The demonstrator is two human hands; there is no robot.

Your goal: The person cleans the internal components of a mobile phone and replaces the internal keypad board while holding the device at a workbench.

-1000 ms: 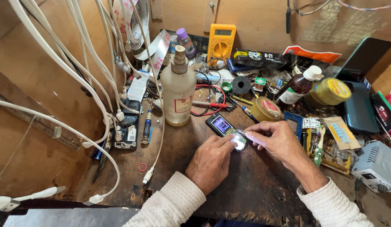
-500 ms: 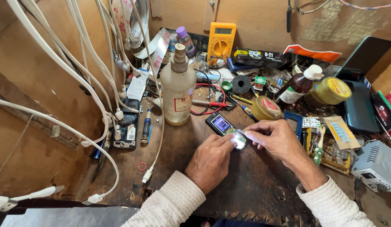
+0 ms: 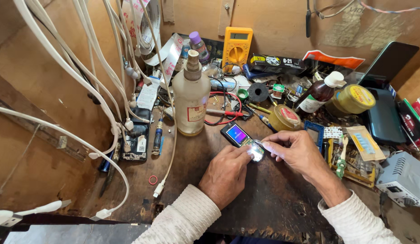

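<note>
Both forearms, in white knitted sleeves, come up from six o'clock and meet near the middle of the dark wooden bench (image 3: 273, 203). The left hand (image 3: 226, 174) lies palm down, knuckles raised, its fingers curled and its fingertips pressing the lower end of a small keypad phone (image 3: 241, 140), pinning it to the bench. The phone lies flat and slanted, its lit purple screen toward eleven o'clock and its glowing keypad end under the fingers. The right hand (image 3: 298, 151) arrives from four o'clock, wrist bent, thumb and forefinger pinched narrowly together at the keypad end; they seem to grip a thin metal tool, though glare from the keypad hides its tip.

At eleven o'clock from the phone stands a cloudy plastic bottle (image 3: 191, 101). A yellow multimeter (image 3: 237, 45) leans against the back wall at twelve o'clock. A round yellow tin (image 3: 286, 118) sits at one o'clock, near the right hand. White cables (image 3: 106, 104) hang at nine o'clock.
</note>
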